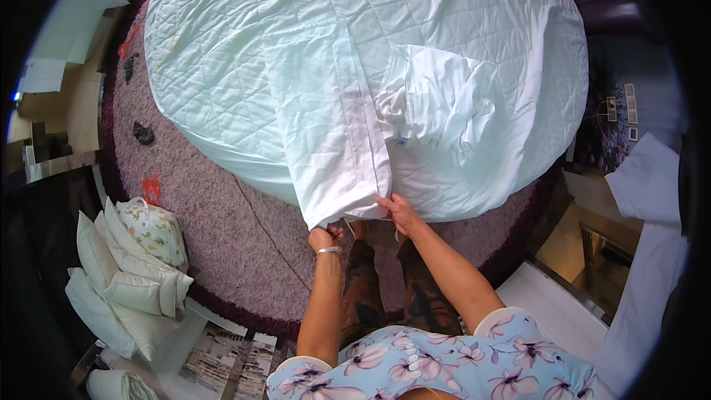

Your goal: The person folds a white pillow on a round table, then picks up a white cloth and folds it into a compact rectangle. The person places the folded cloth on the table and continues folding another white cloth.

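A white pillowcase (318, 118) lies stretched out lengthwise on the round bed, its near end drawn past the bed's edge toward me. My left hand (326, 237), with a silver bracelet at the wrist, is closed on its near left corner. At the near right corner, my right hand (400, 212) pinches the fabric between thumb and fingers. Just right of the pillowcase, a crumpled white cloth (452, 96) rests in a heap. Beneath both spreads a pale quilted cover (222, 96) with wrinkles.
Several white pillows (133, 274) and a patterned bag (153, 230) are stacked at the left. A purple shaggy rug (215, 244) surrounds the bed. Small dark and red things, including a red piece (151, 189), lie on it. White fabric (648, 178) hangs at the far right.
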Motion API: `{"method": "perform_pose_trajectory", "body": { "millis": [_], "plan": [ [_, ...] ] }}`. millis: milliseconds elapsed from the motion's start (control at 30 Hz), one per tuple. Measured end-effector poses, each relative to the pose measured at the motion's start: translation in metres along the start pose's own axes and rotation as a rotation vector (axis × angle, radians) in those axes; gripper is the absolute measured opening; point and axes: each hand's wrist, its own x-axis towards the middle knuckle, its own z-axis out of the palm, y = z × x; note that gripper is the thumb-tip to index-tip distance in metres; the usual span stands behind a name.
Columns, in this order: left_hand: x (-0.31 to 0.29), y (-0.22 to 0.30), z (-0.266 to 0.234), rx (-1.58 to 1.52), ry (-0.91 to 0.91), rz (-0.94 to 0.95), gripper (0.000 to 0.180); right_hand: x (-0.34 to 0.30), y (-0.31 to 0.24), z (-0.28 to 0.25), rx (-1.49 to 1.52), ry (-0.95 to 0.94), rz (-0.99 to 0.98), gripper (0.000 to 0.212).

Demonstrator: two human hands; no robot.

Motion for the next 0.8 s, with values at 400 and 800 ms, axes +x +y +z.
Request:
{"method": "perform_pose_trajectory", "body": {
  "millis": [400, 800],
  "plan": [
    [0.051, -0.037, -0.027, 0.320, -0.233, 0.811, 0.013, -0.021, 0.018, 0.003, -0.331, 0.242, -0.160, 0.032],
    [-0.042, -0.003, -0.009, 1.119, -0.275, 0.970, 0.029, -0.034, 0.019, 0.003, -0.186, 0.159, -0.106, 0.027]
  ]
}}
